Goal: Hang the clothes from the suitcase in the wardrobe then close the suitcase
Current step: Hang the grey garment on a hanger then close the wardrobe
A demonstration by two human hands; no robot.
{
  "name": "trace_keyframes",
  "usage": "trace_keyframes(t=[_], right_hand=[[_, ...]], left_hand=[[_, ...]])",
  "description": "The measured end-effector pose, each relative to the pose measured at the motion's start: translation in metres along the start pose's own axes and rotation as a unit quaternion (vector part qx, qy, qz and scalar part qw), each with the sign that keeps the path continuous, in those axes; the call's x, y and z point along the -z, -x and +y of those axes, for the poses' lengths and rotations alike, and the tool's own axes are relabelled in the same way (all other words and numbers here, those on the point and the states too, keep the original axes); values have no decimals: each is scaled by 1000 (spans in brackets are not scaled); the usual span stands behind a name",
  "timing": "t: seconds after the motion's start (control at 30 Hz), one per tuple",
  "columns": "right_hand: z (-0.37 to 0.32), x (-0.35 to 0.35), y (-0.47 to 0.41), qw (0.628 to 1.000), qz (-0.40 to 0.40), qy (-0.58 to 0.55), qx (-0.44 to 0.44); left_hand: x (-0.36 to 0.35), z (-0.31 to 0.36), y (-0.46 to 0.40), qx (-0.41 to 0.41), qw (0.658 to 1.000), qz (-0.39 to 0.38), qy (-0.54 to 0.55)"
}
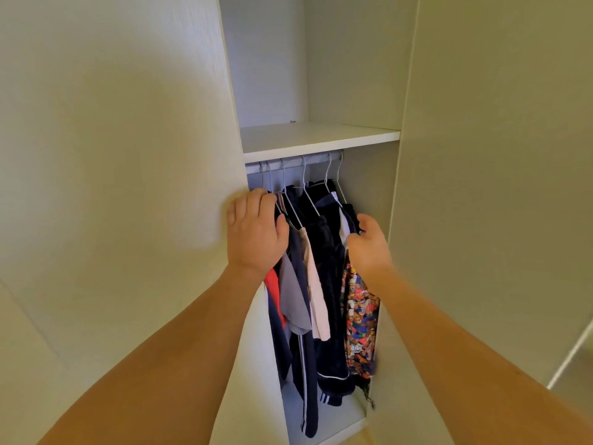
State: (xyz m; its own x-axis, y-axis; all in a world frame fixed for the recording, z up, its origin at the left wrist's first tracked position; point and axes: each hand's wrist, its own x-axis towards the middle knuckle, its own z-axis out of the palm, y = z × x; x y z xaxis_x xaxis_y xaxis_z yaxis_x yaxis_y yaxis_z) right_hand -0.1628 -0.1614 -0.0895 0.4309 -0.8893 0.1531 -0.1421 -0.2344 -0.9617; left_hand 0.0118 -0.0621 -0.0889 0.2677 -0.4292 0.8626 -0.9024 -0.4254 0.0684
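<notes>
Clothes (321,284) (mostly dark) on hangers (308,200)

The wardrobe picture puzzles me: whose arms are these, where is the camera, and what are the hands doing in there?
No machine here: these are a person's own bare arms. The one picture comes from a camera worn on the person's head, looking forward and down, so you see what they see.

In front is an open wardrobe with a bare shelf above a rail. White wire hangers hang on the rail, carrying dark clothes, a pale top, a grey one and something red.

The left hand curls its fingers over the hangers at the left end. The right hand has its grip on the top of a colourful printed garment at the right end. The suitcase is out of view.
</notes>
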Motion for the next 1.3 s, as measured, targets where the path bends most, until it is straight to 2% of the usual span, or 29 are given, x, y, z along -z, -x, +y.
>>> trace_keyframes(t=[0.2,0.43,0.5,0.63,0.77,0.9,1.13,1.3], right_hand=[[14,61,9,993,111,34,10],[28,127,10,968,231,78,51],[33,142,12,941,301,126,88],[41,173,14,859,419,232,178],[39,186,10,817,468,256,220],[39,187,7,793,494,278,222],[37,188,8,780,522,283,199],[31,187,8,782,559,228,155]], left_hand=[[-21,78,-4,-91,992,-44,76],[-42,162,-2,-128,976,-121,131],[-47,175,0,-134,973,-120,143],[-61,202,3,-138,969,-141,149],[-70,216,6,-136,966,-152,158],[-74,221,7,-140,962,-172,162],[-76,216,6,-137,959,-192,155],[-74,213,8,-144,956,-199,160]])
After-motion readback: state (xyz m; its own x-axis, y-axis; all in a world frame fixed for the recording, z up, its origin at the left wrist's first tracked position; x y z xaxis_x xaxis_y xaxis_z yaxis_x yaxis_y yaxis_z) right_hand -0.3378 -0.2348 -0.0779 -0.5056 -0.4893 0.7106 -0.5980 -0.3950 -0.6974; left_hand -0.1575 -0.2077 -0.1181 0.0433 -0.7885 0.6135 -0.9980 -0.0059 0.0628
